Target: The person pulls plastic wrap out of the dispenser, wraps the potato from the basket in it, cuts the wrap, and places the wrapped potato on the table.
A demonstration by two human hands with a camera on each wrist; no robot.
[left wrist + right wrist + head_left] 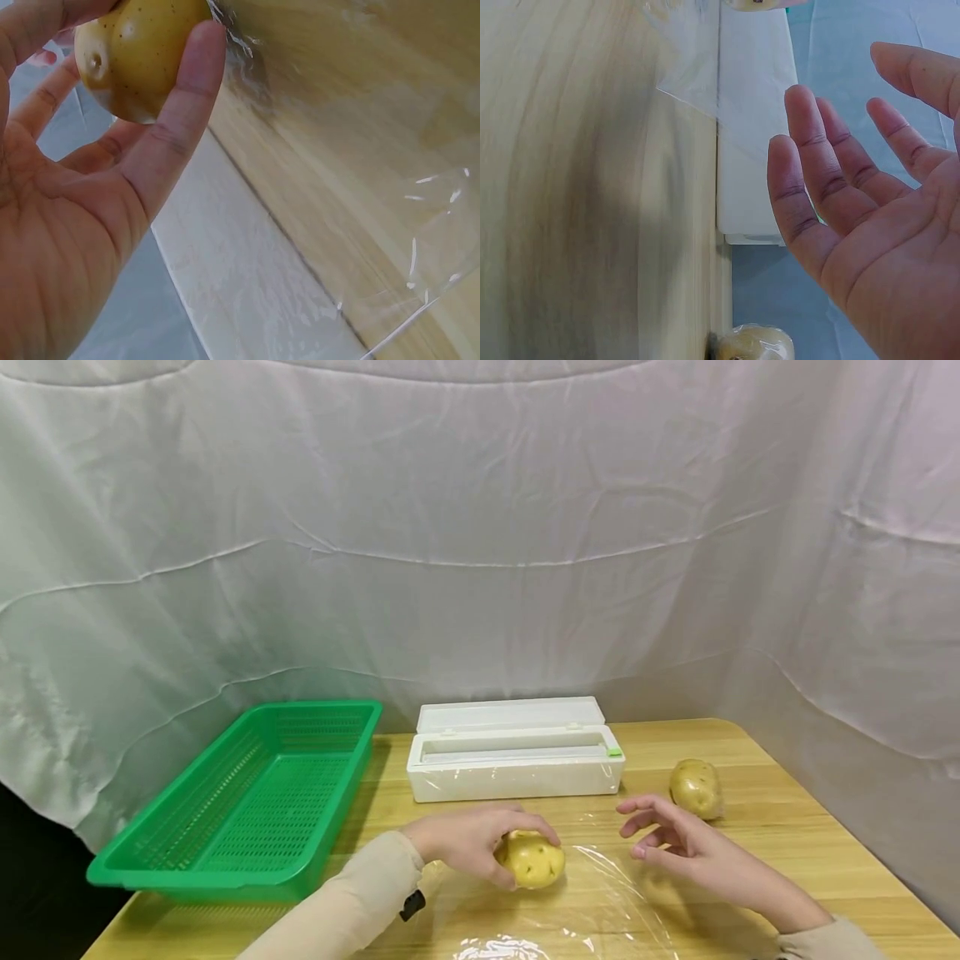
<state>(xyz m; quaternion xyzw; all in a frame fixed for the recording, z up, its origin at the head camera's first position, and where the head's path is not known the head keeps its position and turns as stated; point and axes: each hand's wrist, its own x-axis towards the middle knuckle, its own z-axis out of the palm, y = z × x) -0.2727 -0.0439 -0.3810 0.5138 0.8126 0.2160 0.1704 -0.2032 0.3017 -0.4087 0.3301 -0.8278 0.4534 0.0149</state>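
Note:
My left hand (480,845) grips a yellow potato (534,860) between thumb and fingers, above a sheet of clear plastic wrap (600,906) spread on the table. In the left wrist view the same potato (142,56) sits among the fingertips. To the right, my right hand (686,843) holds nothing, its fingers loosely bent and apart. A second potato (696,789), with shiny film around it, lies beyond that hand; the right wrist view catches part of this wrapped potato (756,343) at its bottom edge.
A white wrap dispenser box (517,777) with its lid raised stands at the back middle. On the left is a green perforated basket (300,881). Under everything is a wooden table (810,827), with a grey curtain (480,527) behind it.

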